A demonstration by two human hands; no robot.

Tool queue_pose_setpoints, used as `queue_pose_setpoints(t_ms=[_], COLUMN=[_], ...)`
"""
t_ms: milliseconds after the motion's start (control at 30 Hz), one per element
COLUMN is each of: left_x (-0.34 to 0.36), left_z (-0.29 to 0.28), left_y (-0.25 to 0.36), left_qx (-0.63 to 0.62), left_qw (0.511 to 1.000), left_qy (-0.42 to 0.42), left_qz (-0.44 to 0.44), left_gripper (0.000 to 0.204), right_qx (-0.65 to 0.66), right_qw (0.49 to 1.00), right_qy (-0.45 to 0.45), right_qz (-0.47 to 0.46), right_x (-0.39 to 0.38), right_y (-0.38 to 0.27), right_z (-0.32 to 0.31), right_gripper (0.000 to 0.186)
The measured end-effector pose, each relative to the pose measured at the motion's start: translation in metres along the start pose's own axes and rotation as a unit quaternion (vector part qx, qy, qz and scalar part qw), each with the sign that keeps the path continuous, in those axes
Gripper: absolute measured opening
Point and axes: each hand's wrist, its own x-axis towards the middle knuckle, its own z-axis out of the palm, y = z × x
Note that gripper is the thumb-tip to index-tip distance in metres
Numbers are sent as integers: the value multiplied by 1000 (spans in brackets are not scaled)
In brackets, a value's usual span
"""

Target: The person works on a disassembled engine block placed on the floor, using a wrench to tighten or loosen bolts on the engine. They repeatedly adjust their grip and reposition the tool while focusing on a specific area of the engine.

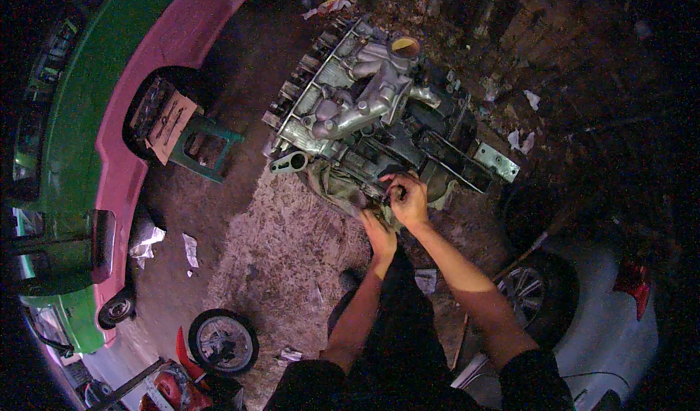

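A large metal engine [364, 112] lies in front of me, with a silvery manifold [372, 108] on top. Both my hands are at its near side. My right hand [410, 198] is closed, its fingers curled around something small and dark that I cannot make out. Just below and to the left of it, my left hand [379, 235] has its fingers bent in against the engine's near edge; what they grip is hidden. A crumpled greyish-green cloth [332, 187] is tucked under the engine beside my hands.
Left stands a green and pink vehicle [138, 112], with a green stool [211, 149] by its wheel, cardboard [173, 125] on top. A loose spoked wheel [222, 342] lies lower left. At lower right is a grey car [605, 323]. Paper scraps [191, 251] litter the ground.
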Motion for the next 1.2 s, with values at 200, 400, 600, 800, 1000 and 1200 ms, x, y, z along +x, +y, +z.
queue_pose_setpoints(t_ms=[200, 400, 600, 800, 1000, 1200], left_x=[-1, 25, 30, 37, 32, 54], left_z=[6, 8, 8, 26, 28, -35], left_y=[-16, -25, -26, -47, -66, -77], left_qx=[-150, -290, -470, -643, -655, -103], left_qw=[987, 952, 873, 722, 723, 993], left_qy=[57, 60, -6, 14, 78, -9], left_qz=[34, -79, -129, -253, -205, -58], left_gripper=[48, 53, 41, 32, 28, 27], right_qx=[-11, -2, -7, -20, -5, -2], right_qw=[998, 998, 996, 997, 1000, 999], right_qy=[1, 14, 35, 22, 0, 3], right_qz=[-55, -53, -88, -78, -27, -41], right_x=[1, 1, 4, 4, 2, 2], right_y=[6, 8, 1, -1, 3, 3], right_z=[0, 2, 2, 0, 0, 1], right_gripper=[6, 7, 11, 11, 10, 9])
